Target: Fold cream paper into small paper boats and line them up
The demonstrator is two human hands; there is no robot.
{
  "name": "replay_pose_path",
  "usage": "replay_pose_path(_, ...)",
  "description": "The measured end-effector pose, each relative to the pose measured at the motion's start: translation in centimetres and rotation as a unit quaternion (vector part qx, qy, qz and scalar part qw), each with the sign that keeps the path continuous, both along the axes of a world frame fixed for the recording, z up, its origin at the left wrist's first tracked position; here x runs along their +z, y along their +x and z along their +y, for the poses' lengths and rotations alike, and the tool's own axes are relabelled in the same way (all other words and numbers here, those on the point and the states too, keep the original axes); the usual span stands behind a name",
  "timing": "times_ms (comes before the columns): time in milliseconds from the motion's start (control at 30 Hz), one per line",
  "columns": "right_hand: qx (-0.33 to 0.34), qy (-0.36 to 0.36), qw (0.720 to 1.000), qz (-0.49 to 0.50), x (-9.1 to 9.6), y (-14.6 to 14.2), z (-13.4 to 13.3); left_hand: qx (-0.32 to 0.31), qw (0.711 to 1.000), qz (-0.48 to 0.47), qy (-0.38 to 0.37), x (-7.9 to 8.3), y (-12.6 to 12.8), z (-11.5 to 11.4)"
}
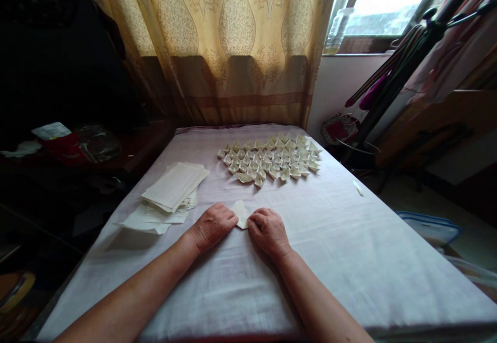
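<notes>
A small folded piece of paper (240, 214) lies on the cloth-covered table between my two hands. My left hand (215, 225) has its fingers curled at the paper's left edge. From the other side my right hand (267, 230) pinches the paper's right edge, thumb and fingers together. Beyond my hands, several folded paper boats (267, 159) stand packed in rows. To the left is a loose stack of paper sheets (175, 185), its lower sheets fanned out and one corner bent.
White cloth covers the table (361, 260). A small white scrap (357, 188) lies near its right edge. A patterned curtain (240, 37) hangs behind. At left, a glass jar (99, 143) sits on a dark surface. A dark coat stand (404, 63) leans into view at right.
</notes>
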State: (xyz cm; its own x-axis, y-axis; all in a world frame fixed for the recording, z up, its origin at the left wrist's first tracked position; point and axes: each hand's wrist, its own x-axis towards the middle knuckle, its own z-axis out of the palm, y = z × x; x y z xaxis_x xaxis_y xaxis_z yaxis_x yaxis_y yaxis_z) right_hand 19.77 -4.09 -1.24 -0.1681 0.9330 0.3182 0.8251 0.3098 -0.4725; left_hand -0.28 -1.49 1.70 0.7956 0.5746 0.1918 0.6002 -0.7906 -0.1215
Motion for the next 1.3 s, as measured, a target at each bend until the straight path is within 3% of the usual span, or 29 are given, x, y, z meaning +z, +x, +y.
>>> replay_pose_path(267,0.065,0.01,0.998,0.013,0.5,-0.1,-0.2,0.016,1.0,-0.023,-0.014,0.1,-0.5,0.2)
replay_pose_path(467,0.122,0.008,0.991,0.055,0.4,-0.2,-0.3,0.091,0.994,-0.048,-0.027,0.7,0.8,-1.1)
replay_pose_path(633,0.135,-0.002,0.986,0.1,-0.3,0.0,0.1,0.132,0.986,-0.088,-0.051,-0.3,1.3,-1.7)
replay_pose_path(867,0.024,0.004,0.999,0.025,-0.3,1.7,4.1,0.081,0.989,-0.109,-0.061,-0.9,0.2,-0.7)
replay_pose_path(1033,0.074,-0.018,0.997,-0.017,0.2,1.9,5.7,0.012,0.986,-0.103,-0.131,-0.6,-1.5,0.9)
replay_pose_path(1300,0.09,-0.002,0.995,0.045,-0.4,2.0,5.2,0.02,0.971,-0.121,-0.207,-0.6,-2.3,1.2)
